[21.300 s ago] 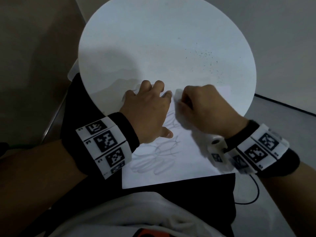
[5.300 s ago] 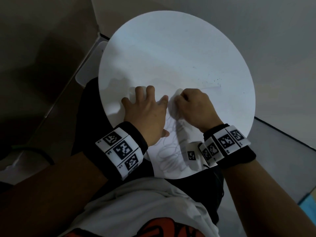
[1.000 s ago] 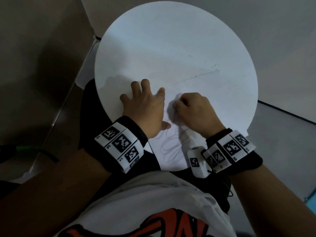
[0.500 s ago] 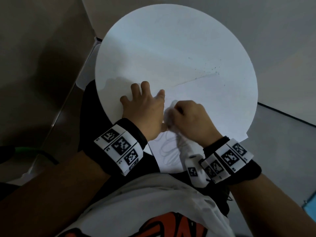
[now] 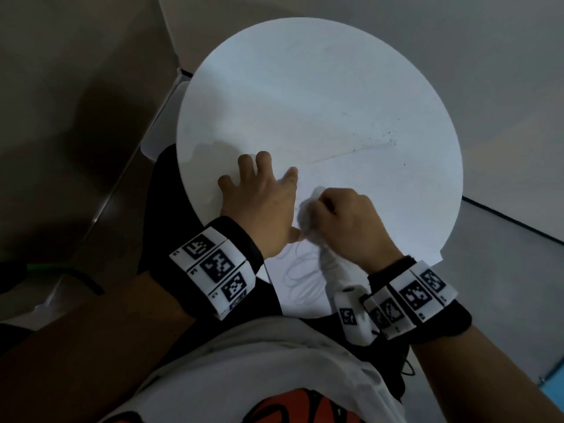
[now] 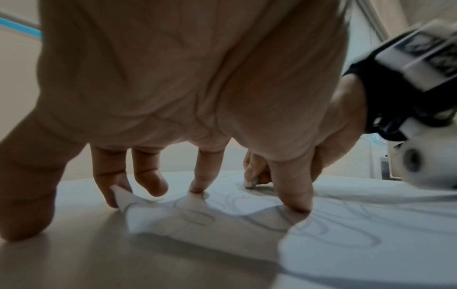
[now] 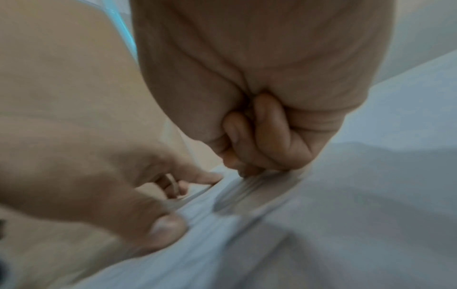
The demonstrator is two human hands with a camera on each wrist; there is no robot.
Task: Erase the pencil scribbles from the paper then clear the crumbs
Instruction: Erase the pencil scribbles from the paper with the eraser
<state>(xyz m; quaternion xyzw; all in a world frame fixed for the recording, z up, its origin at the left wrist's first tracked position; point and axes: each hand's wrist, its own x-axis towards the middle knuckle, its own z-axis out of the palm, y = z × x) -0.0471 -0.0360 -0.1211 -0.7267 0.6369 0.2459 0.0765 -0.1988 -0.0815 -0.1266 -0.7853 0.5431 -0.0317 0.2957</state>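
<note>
A white paper (image 5: 381, 193) lies on the round white table (image 5: 305, 87), with grey pencil scribbles (image 5: 300, 270) on its near part. My left hand (image 5: 262, 203) presses flat on the paper's left edge, fingers spread (image 6: 197, 179). Beside it, my right hand (image 5: 345, 221) is curled into a fist and pinches a small white eraser (image 6: 248, 184) against the sheet. The head view hides the eraser under the fist. More loops of the scribbles (image 6: 197, 215) show under my left fingers. The right wrist view is blurred and shows only curled fingers (image 7: 262, 140).
Dark eraser crumbs (image 5: 381, 137) are scattered along the paper's far edge on the table's right. The paper's near corner (image 5: 439, 254) overhangs the table rim. My lap and white shirt (image 5: 259, 361) are just below the table.
My right fist has slid a little nearer to me and against my left thumb, blurred in its rubbing stroke. My left hand stays pressed in place.
</note>
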